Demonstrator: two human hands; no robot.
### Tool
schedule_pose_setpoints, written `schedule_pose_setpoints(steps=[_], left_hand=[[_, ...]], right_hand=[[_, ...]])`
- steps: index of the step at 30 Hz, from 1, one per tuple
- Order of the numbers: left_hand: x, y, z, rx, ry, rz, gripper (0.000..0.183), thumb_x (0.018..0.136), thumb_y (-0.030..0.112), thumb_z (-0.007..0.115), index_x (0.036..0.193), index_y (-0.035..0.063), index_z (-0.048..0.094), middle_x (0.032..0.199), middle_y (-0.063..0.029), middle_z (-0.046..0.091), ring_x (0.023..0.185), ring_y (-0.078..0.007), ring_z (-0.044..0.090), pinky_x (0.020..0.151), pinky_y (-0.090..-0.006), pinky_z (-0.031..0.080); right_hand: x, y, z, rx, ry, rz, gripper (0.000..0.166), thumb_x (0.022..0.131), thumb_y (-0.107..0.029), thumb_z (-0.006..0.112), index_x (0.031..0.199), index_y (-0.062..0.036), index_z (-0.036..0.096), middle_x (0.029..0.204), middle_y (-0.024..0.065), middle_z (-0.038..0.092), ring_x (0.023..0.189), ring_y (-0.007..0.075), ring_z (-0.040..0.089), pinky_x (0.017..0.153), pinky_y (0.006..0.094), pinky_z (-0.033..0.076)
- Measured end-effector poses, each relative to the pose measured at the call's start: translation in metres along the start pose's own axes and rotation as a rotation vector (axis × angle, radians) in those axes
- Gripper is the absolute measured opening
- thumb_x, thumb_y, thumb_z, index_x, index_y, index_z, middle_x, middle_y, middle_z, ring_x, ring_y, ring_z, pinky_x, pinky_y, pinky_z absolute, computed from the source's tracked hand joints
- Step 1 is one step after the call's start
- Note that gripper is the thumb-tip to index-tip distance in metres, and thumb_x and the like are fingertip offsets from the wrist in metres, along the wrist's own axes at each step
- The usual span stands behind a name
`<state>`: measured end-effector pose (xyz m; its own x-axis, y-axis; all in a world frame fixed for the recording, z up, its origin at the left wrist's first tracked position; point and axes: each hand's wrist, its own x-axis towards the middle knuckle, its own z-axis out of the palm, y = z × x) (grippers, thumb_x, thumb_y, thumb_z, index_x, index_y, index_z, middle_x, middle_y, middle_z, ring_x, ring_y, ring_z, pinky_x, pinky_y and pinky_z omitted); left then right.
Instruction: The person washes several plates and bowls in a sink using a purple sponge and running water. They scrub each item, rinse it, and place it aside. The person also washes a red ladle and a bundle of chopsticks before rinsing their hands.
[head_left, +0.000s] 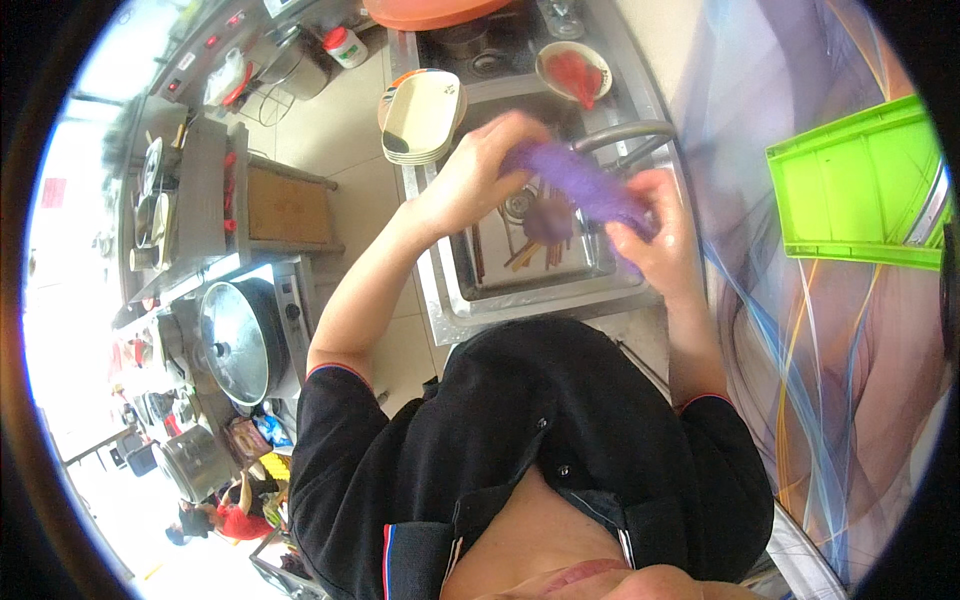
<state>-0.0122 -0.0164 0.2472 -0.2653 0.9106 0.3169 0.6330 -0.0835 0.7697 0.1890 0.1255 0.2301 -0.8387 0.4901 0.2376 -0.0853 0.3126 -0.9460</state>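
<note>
A purple cloth (581, 180) is stretched between my two hands above a stainless steel sink (525, 300). Its left end is gripped by my left hand (502, 161), its right end by my right hand (656, 232). Motion blurs the cloth. Below it, chopsticks (551, 256) lie loose in the basin near the round drain strainer (519, 204). A curved metal faucet (626, 133) reaches in from the right, just behind the cloth. Beyond my left hand, a stack of cream oblong dishes (424, 116) rests on the sink's left rim.
A bowl with red material (574, 73) sits at the sink's back right. An orange basin (439, 11) stands at the far end. A bright green plastic basket (855, 184) hangs at the right wall. Leftward are a large lidded pan (236, 341) and, farther off, another person (240, 517).
</note>
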Motion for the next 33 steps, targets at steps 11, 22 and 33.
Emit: schedule_pose_setpoints(steps=[11, 22, 33], left_hand=[[0.127, -0.039, 0.007, -0.423, -0.358, -0.192, 0.033, 0.076, 0.020, 0.067, 0.105, 0.0063, 0.062, 0.093, -0.0012, 0.064, 0.082, -0.0106, 0.056, 0.079, -0.0277, 0.045], [0.146, -0.070, 0.057, -1.027, -0.253, -0.519, 0.051, 0.080, 0.040, 0.068, 0.111, 0.0012, 0.056, 0.094, -0.0028, 0.064, 0.088, -0.0105, 0.062, 0.082, -0.0277, 0.051], [0.111, -0.097, 0.084, -1.021, -0.241, -0.800, 0.064, 0.083, 0.063, 0.051, 0.114, 0.0071, 0.057, 0.104, -0.0047, 0.064, 0.094, -0.0146, 0.060, 0.077, -0.0323, 0.049]], right_hand=[[0.027, 0.031, -0.054, -0.269, 0.314, -0.008, 0.023, 0.088, -0.021, 0.062, 0.081, -0.0028, 0.051, 0.087, 0.0043, 0.054, 0.076, 0.0084, 0.048, 0.063, 0.0224, 0.040], [0.041, 0.060, -0.048, 0.611, 0.649, 0.149, 0.017, 0.093, -0.022, 0.054, 0.096, -0.0055, 0.055, 0.093, 0.0024, 0.056, 0.091, 0.0143, 0.053, 0.086, 0.0306, 0.041], [-0.036, 0.193, 0.028, 0.605, 0.299, 0.851, 0.023, 0.092, -0.024, 0.053, 0.102, -0.0030, 0.054, 0.084, 0.0071, 0.061, 0.079, 0.0159, 0.060, 0.071, 0.0312, 0.049]])
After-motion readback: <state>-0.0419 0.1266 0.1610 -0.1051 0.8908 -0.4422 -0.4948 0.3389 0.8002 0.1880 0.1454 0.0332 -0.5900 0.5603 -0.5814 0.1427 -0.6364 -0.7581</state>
